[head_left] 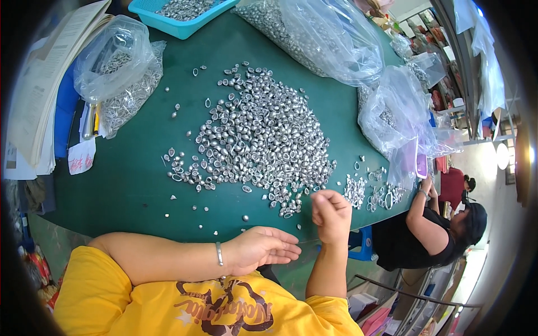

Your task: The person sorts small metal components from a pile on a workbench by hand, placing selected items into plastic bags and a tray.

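In the head view, a green bench (140, 185) fills most of the frame. At its centre lies a wide heap of small silver metal pieces (263, 137), with strays scattered around it toward the lower left.

The right hand (330, 215) is low and right of centre, at the near edge of the heap. Its fingers are curled into a closed grip, thumb against the fingertips; whether a piece sits between them is too small to tell. The left hand (260, 249) lies lower centre at the bench's near edge, palm loosely open, fingers stretched toward the right hand and holding nothing that shows. A thin bracelet (219, 253) circles its wrist. Both forearms come up from the bottom of the frame over a yellow shirt (168, 305).

At upper left, a clear bag (120, 70) holds silver rings, beside a stack of papers (45, 95) at the left edge. A turquoise tray (179, 14) with more silver pieces sits at top centre. Large clear bags (330, 36) of pieces lie at upper right, and another bag (398, 112) lies right of the heap.

At right, below the bench edge, another person in dark clothes (426, 235) reaches a hand (427, 185) up to a small cluster of rings (381, 193) near the bench's right rim.
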A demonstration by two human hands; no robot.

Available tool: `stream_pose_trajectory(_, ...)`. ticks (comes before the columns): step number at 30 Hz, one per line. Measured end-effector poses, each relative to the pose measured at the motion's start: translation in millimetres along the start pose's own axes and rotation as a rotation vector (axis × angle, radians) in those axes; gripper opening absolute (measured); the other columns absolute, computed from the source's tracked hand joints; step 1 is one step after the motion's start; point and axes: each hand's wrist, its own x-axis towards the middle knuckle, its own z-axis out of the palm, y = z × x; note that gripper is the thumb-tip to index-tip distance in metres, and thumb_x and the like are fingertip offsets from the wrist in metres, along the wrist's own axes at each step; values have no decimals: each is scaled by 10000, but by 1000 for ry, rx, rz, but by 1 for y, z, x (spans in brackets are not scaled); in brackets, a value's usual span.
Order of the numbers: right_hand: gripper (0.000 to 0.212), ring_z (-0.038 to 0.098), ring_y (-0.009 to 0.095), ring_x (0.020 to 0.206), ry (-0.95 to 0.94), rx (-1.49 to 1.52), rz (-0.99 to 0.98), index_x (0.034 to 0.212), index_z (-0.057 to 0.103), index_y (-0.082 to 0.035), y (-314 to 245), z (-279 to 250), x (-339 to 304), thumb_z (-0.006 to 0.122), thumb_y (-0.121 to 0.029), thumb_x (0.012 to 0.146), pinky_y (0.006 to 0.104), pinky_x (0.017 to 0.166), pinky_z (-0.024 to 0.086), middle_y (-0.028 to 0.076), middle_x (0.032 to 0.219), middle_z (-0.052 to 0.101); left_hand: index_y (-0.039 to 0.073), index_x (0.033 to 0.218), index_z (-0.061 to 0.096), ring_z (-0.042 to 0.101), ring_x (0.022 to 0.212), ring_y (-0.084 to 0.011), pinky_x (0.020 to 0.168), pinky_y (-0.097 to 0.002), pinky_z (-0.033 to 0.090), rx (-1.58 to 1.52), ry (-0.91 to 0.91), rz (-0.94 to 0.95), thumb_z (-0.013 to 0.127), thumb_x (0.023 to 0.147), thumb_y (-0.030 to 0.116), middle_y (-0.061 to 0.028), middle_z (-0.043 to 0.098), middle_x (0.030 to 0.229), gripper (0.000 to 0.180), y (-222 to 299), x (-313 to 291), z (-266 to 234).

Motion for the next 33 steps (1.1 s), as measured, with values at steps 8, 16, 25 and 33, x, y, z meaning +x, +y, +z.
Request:
stream_pose_trajectory(8,94,394,24,502,166,-642,-329,840,611,23,13,21,3,638,-16,760,180,446,322,-31,578,497,-79,1115,461,564,984,-217,872,-300,458,23,4,15,406,890,70,-177,558,1062,275,0,0,0)
stream_pose_trajectory(16,132,345,96,569,-295,745,164,919,501,25,2,5,-3,471,-84,851,176,413,281,36,693,374,-82,1099,473,574,965,-220,861,-299,464,8,20,19,426,886,65,-180,564,1049,263,1,-1,2)
stream_pose_trajectory(25,137,444,161,564,-154,779,5,903,515,22,5,-18,-1,473,-68,808,212,408,363,109,732,481,-79,1133,469,554,1018,-254,888,-333,447,25,34,16,417,888,49,-206,548,1100,281,3,-3,3)
stream_pose_trajectory(33,82,448,85,550,226,-587,-439,848,611,1,10,13,6,623,-14,768,222,497,377,34,662,516,-70,1096,473,575,975,-242,866,-312,464,15,14,26,431,886,62,-189,564,1057,251,2,-2,2)
